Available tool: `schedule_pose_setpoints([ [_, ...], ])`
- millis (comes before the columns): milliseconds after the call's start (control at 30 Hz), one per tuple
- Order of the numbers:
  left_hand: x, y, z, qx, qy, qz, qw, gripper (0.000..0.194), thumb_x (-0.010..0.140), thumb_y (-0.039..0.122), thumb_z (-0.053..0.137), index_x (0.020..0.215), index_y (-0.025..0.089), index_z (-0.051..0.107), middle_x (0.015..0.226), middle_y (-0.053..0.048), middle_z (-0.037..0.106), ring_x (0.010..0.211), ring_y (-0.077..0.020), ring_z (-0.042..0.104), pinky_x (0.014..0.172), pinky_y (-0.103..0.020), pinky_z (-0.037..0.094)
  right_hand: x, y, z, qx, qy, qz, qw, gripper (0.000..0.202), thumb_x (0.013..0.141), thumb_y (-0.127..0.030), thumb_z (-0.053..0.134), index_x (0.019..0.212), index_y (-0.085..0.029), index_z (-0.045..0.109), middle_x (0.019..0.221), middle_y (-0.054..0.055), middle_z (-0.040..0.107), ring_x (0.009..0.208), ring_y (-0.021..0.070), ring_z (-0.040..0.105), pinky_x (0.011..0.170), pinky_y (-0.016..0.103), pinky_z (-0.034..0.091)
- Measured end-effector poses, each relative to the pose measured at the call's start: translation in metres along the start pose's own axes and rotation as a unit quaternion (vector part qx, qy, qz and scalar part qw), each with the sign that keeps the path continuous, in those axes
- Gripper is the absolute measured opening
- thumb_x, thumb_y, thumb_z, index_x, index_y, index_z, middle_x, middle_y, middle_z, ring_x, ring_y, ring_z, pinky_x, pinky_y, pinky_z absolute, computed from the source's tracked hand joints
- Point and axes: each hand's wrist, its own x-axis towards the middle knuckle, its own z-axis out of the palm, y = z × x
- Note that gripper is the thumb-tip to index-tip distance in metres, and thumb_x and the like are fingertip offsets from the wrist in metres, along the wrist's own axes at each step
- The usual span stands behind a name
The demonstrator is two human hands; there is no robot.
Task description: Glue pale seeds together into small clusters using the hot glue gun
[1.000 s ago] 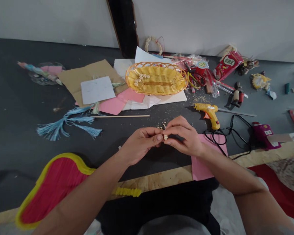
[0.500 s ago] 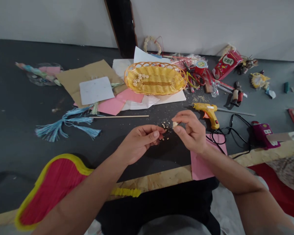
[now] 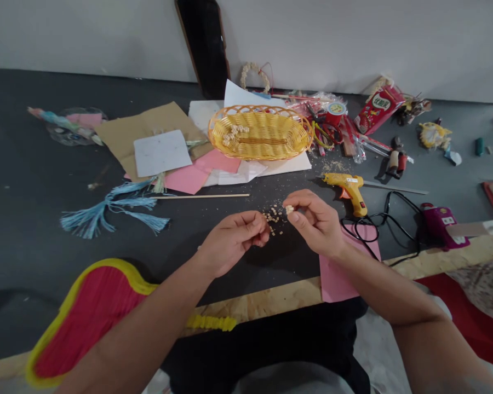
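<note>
Cream bead cluster apart from left hand
The right hand, now drawn away, pinches it at the fingertips, seemingly supporting it alone; the left presses its fingers together, contents hidden.

The right hand pinches a small cream cluster between thumb and fingertips; the left hand, just apart from it, has its fingers curled against the thumb, and whether they grip anything is hidden; pale crumbs lie on the dark bench between the two; beyond them stands a yellow woven basket with cream pieces at its left end; a yellow glue gun lies near the right hand, its black cord crossing a pink sheet; a thin stick meets a blue tassel on the left.
</note>
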Motion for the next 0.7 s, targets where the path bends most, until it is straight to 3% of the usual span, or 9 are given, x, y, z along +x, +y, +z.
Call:
schedule_pose_setpoints([
  [133, -0.0010, 0.0020, 0.0035, -0.013, 0.015, 0.011, 1.000, 0.032, 0.085, 0.023, 0.059, 0.055, 0.018, 0.049, 0.055, 0.001, 0.051, 0.056, -0.0122, 0.047, 0.059, -0.026, 0.040, -0.0001, -0.0039, 0.0001, -0.010, -0.013, -0.012, 1.000, 0.012, 0.094, -0.023, 0.061, 0.104, -0.021, 0.066, 0.096, 0.006, 0.065, 0.081, 0.0132, 0.060, 0.075, 0.029, 0.053],
  [200, -0.0013, 0.0020, 0.0039, -0.004, 0.016, 0.042, 0.999, 0.036, 0.086, 0.023, 0.059, 0.052, 0.018, 0.048, 0.053, 0.001, 0.048, 0.056, -0.0117, 0.046, 0.059, -0.026, 0.040, 0.0001, -0.0035, 0.0003, -0.011, -0.007, -0.015, 1.000, 0.012, 0.094, -0.022, 0.060, 0.104, -0.021, 0.066, 0.096, 0.006, 0.065, 0.080, 0.0129, 0.060, 0.073, 0.028, 0.052],
  [333, -0.0013, -0.0001, 0.0013, 0.017, 0.004, 0.086, 0.996, 0.031, 0.079, 0.039, 0.075, 0.062, 0.015, 0.065, 0.065, -0.001, 0.061, 0.060, -0.0106, 0.050, 0.061, -0.025, 0.041, 0.0003, -0.0008, 0.0009, -0.008, 0.000, -0.012, 1.000, 0.012, 0.094, -0.023, 0.060, 0.104, -0.021, 0.066, 0.095, 0.005, 0.064, 0.080, 0.0128, 0.059, 0.073, 0.028, 0.051],
  [433, -0.0013, -0.0021, -0.0006, 0.042, 0.019, 0.097, 0.994, 0.026, 0.067, 0.037, 0.086, 0.073, 0.014, 0.074, 0.076, -0.003, 0.068, 0.064, -0.0102, 0.053, 0.062, -0.024, 0.041, 0.0004, 0.0002, 0.0009, -0.006, 0.004, -0.010, 1.000, 0.012, 0.094, -0.024, 0.059, 0.104, -0.020, 0.065, 0.095, 0.005, 0.064, 0.079, 0.0123, 0.059, 0.071, 0.027, 0.051],
  [567, -0.0015, -0.0030, -0.0001, 0.049, 0.034, 0.076, 0.995, 0.024, 0.059, 0.026, 0.091, 0.068, 0.015, 0.072, 0.070, -0.002, 0.067, 0.067, -0.0104, 0.056, 0.064, -0.023, 0.042, 0.0009, 0.0007, 0.0005, -0.011, 0.005, -0.001, 1.000, 0.012, 0.095, -0.027, 0.059, 0.103, -0.020, 0.065, 0.095, 0.005, 0.064, 0.079, 0.0125, 0.059, 0.071, 0.027, 0.052],
  [700, -0.0010, -0.0029, 0.0000, 0.040, 0.042, 0.059, 0.997, 0.030, 0.060, 0.031, 0.091, 0.065, 0.015, 0.067, 0.064, 0.001, 0.062, 0.061, -0.0086, 0.052, 0.060, -0.021, 0.038, 0.0012, 0.0011, 0.0008, -0.008, 0.008, 0.001, 1.000, 0.013, 0.095, -0.028, 0.059, 0.102, -0.020, 0.066, 0.095, 0.005, 0.065, 0.080, 0.0127, 0.059, 0.071, 0.027, 0.051],
])
